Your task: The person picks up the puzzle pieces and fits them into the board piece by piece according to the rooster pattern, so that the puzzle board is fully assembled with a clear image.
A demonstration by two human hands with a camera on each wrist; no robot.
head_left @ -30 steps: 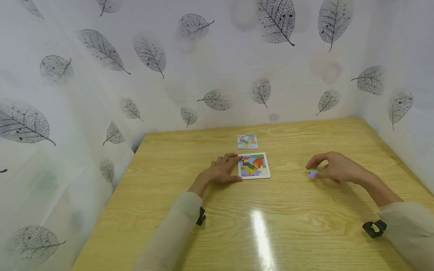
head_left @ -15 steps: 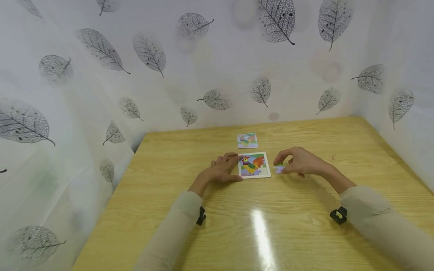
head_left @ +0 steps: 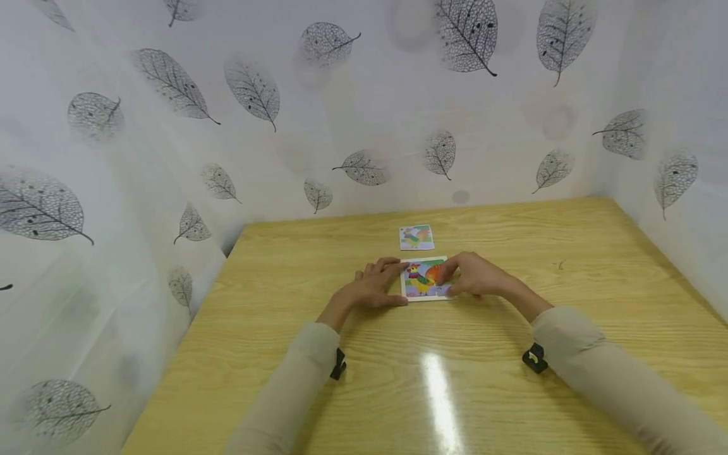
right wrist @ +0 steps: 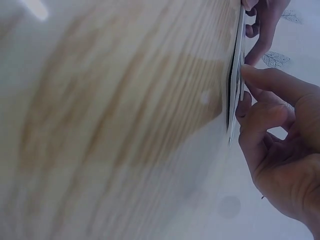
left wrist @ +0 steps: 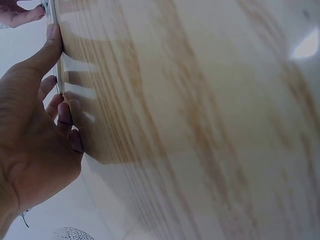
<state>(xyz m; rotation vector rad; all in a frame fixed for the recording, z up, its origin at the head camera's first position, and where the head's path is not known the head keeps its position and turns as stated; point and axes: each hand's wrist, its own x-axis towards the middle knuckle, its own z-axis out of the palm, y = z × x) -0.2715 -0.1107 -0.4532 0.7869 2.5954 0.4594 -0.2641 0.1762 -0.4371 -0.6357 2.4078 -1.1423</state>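
A small jigsaw puzzle [head_left: 419, 285] with a colourful rooster lies in a white-bordered tray on the table. My left hand [head_left: 373, 286] rests at the tray's left side, fingers by the upper corner and thumb by the lower one. My right hand [head_left: 474, 276] is over the tray's right side and pinches a puzzle piece [head_left: 441, 291] at the lower right of the picture. The fingers hide much of that piece and part of the tray's right border. In the right wrist view, the tray [right wrist: 234, 82] appears edge-on beside the thumb and fingers.
A square card [head_left: 416, 237] with a paler rooster picture lies just behind the tray. The wooden table [head_left: 318, 265] meets white leaf-print sheeting [head_left: 387, 114] at the back and sides. A strip of glare [head_left: 440, 398] shows near the front.
My right hand has moved left from the table's right part to the tray, bringing the lilac and green puzzle piece with it. My left hand has stayed at the tray's left side.
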